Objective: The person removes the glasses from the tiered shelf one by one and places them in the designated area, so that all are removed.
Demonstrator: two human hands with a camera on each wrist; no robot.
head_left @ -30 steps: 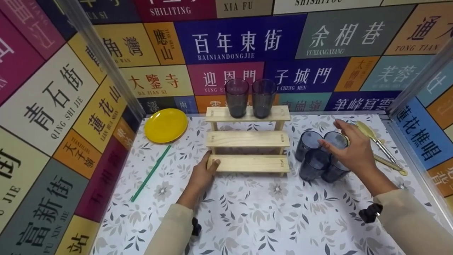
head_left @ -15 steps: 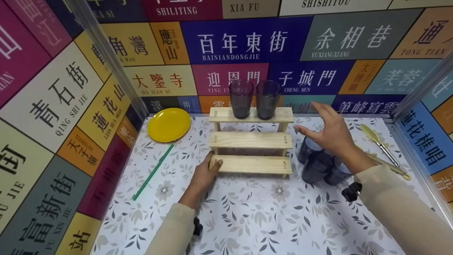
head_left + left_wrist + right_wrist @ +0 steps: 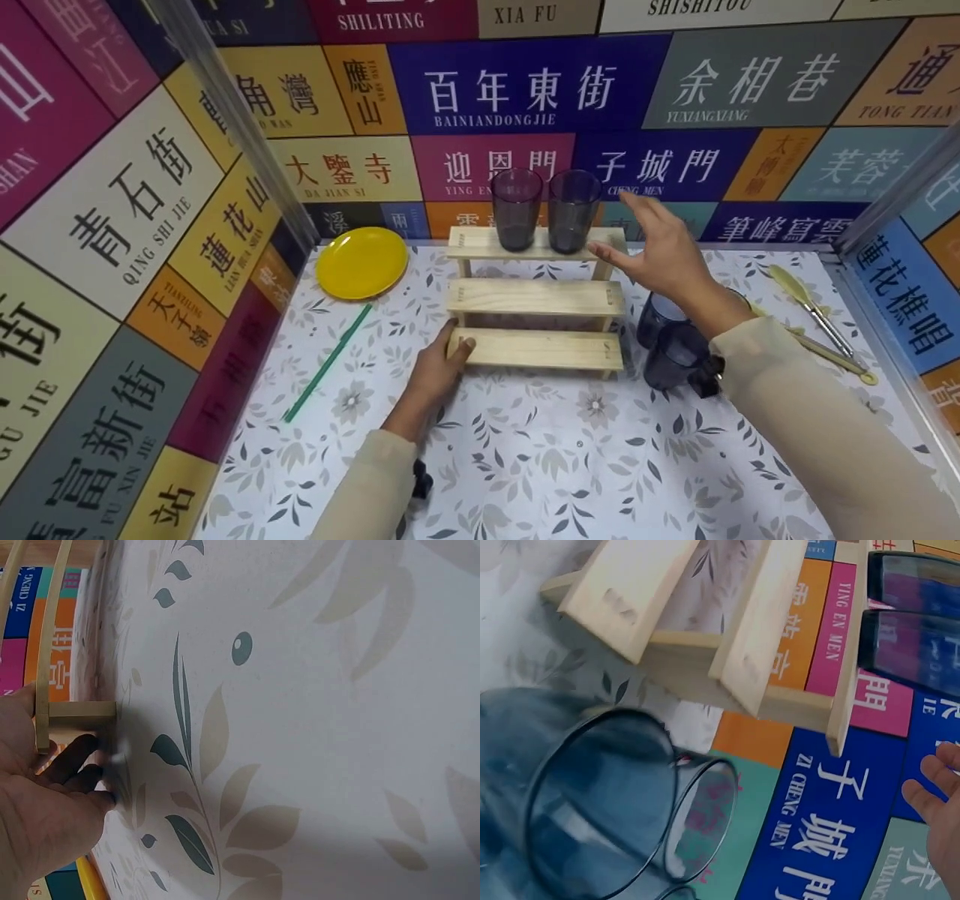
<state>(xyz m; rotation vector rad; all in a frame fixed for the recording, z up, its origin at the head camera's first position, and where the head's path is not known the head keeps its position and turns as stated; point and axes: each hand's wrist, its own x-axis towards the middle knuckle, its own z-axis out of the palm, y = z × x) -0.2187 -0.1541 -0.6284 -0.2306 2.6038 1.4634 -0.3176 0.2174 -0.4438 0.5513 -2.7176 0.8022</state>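
Observation:
A wooden three-step rack point(image 3: 536, 297) stands on the patterned tablecloth in the head view. My left hand point(image 3: 435, 371) grips the left end of its lowest step, thumb on top. Two dark tinted glasses stand side by side on the top step: a left glass point(image 3: 517, 214) and a right glass point(image 3: 574, 214). Just right of that right glass is my right hand point(image 3: 667, 259), fingers extended and thumb apart, holding nothing. Below my right forearm, more tinted glasses point(image 3: 675, 358) stand clustered on the table, partly hidden by the sleeve. One such glass point(image 3: 600, 802) looms large in the right wrist view.
A yellow plate point(image 3: 362, 262) lies at the back left, with a green stick point(image 3: 328, 364) in front of it. Tongs point(image 3: 814, 315) and another long-handled utensil point(image 3: 832, 352) lie at the right. Printed walls point(image 3: 529, 86) enclose the table's back and sides.
My right hand has moved left and away from the clustered glasses to beside the top step. My left hand keeps its hold on the rack. The camera view has shifted slightly.

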